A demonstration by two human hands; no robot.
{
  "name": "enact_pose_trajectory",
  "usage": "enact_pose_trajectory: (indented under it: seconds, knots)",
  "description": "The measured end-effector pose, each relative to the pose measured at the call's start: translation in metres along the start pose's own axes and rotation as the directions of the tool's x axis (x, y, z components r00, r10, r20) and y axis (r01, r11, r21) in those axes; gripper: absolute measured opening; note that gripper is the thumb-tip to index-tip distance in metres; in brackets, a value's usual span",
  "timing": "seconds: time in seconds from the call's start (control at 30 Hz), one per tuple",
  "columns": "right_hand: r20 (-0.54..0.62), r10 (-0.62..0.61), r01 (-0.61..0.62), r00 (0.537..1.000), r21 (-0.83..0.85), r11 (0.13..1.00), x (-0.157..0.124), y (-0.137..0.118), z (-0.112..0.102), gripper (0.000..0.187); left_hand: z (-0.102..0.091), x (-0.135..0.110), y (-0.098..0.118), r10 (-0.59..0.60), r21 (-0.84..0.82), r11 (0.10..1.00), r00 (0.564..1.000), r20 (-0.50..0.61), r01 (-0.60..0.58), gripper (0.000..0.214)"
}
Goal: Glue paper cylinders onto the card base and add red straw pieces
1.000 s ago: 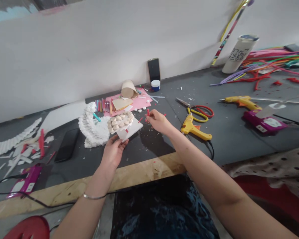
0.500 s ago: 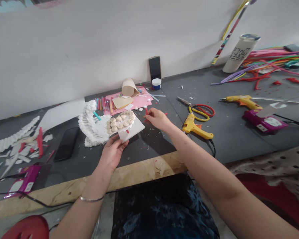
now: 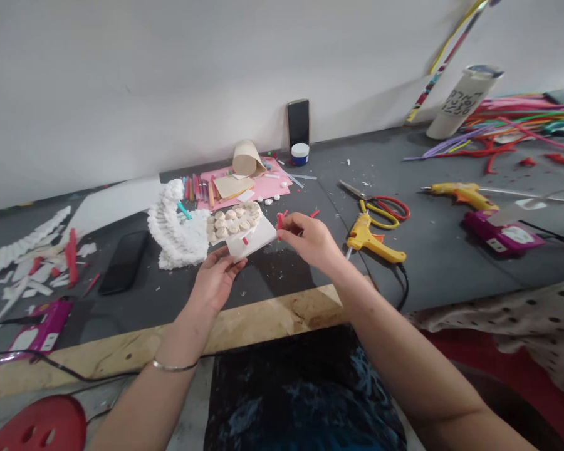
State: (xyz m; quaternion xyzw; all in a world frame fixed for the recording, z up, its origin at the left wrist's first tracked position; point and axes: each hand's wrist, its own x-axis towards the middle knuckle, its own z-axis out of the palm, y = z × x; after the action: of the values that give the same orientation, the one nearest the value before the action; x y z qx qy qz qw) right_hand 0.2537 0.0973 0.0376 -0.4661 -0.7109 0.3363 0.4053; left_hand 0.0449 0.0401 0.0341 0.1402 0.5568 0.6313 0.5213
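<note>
At far left lie white paper strips [image 3: 23,263] with red scraps, a magenta box [image 3: 40,326] before them. Next come a black phone [image 3: 123,263] and one white foam sculpture [image 3: 176,228]. Just beside it, the left hand [image 3: 214,282] grasps a white card [image 3: 251,238] from below, about ten beige discs [image 3: 230,222] on top. The right hand [image 3: 310,241] pinches a red piece [image 3: 279,220] at the card's edge. Behind lie pink paper [image 3: 263,185], a second phone [image 3: 297,122] upright against the wall, and one blue-based jar [image 3: 299,153]. Rightward are one pair of scissors [image 3: 380,210], two yellow glue guns [image 3: 371,241] [image 3: 460,194], another magenta box [image 3: 501,232], a white tube [image 3: 460,103] with black lettering too distorted to read, and many pipe cleaners [image 3: 512,122].
</note>
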Motion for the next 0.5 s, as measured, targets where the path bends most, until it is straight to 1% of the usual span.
enact_pose_trajectory:
  seconds: [0.07,0.2,0.3,0.37,0.5]
  knots:
    - [0.003,-0.001,0.002,1.000,-0.028,1.000,-0.007,-0.004,0.007,0.005,0.000,0.001,-0.002,0.007,0.008,1.000,1.000,0.009,-0.007,0.021]
    - [0.033,-0.018,0.023,0.999,-0.138,0.990,-0.012,-0.003,0.018,0.007,0.000,0.001,-0.006,0.026,0.008,1.000,0.999,0.019,-0.026,0.022]
    - [0.067,-0.049,0.064,0.997,-0.258,0.964,-0.013,-0.002,0.020,0.009,-0.001,0.002,-0.008,0.043,0.012,0.999,0.999,0.029,-0.043,0.023]
    - [0.071,-0.050,0.070,0.996,-0.319,0.945,-0.012,-0.005,0.020,0.009,-0.003,0.003,-0.010,0.053,0.019,0.998,0.998,0.042,-0.054,0.023]
    - [0.077,-0.033,0.058,0.997,-0.354,0.934,-0.011,-0.009,0.021,0.009,-0.004,0.005,-0.013,0.060,0.027,0.998,0.996,0.064,-0.062,0.025]
